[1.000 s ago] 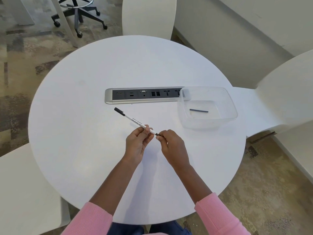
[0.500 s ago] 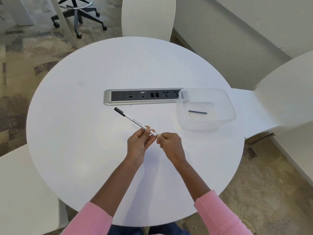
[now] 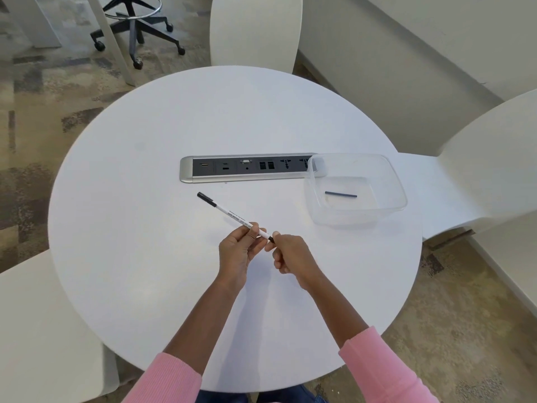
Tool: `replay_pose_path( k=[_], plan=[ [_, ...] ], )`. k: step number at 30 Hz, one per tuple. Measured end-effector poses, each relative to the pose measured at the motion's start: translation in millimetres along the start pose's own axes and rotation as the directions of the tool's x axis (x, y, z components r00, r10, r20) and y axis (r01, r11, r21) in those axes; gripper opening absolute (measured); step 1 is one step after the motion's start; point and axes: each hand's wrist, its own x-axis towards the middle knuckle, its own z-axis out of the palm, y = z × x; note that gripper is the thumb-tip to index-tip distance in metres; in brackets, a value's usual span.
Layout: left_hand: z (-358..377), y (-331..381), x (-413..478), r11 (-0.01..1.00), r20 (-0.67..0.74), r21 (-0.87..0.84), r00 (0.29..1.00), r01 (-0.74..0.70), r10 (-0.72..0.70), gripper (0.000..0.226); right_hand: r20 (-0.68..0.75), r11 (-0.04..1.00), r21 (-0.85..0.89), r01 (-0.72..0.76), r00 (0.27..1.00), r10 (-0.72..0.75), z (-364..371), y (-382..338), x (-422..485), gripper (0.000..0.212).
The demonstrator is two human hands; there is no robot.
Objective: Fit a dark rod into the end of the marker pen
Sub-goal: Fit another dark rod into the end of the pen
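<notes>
Round white table [image 3: 145, 257] fills the view, pale chairs drawn up around it and patterned carpet beyond. Set into the tabletop is a silver power strip [image 3: 247, 169] with dark sockets, and just at its right end sits a clear plastic tub [image 3: 402, 196], its near-left corner overlapping the strip. Inside the tub, one dark rod [image 3: 340, 194] lies flat on the bottom. Down at centre, both hands are raised above the table. The left hand [image 3: 238, 251] pinches the marker pen [image 3: 232, 215] near its lower end, fingers wrapped around the white barrel, the black cap pointing up and away to the left. The right hand [image 3: 290, 254] is closed up tight against the pen's near end, fingertips pressed together on a small dark tip [image 3: 270, 238] that shows right where the two hands meet. How much of that dark piece is inside the barrel, I can't tell. Pink sleeves [image 3: 383, 370] at the bottom edge.
</notes>
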Motion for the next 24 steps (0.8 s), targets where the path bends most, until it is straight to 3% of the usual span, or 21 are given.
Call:
replay_pose_path(
  k=[3, 6, 14, 24],
  plan=[
    [0.7, 0.1, 0.9, 1.000, 0.001, -0.006, 1.000, -0.009, 0.009, 0.010, -0.114, 0.905, -0.347, 0.247, 0.946, -0.302, 3.1, 8.6, -1.1, 0.017],
    [1.8, 1.3, 0.2, 1.000, 0.021, -0.017, 1.000, 0.003, -0.002, 0.009, -0.135, 0.802, -0.472, 0.367, 0.869, -0.477, 1.2, 14.1, -1.8, 0.013],
    [-8.7, 24.4, 6.6, 0.990, 0.008, -0.140, 1.000, 0.004, -0.003, 0.014, -0.203, 0.751, -0.466, 0.468, 0.769, -0.606, -10.7, 14.0, -4.9, 0.005],
    [-7.3, 29.4, 5.5, 0.977, -0.016, -0.215, 1.000, 0.001, -0.004, 0.013, -0.159, 0.568, -0.644, 0.513, 0.637, -0.755, -12.7, 10.9, -6.2, 0.012]
  ],
)
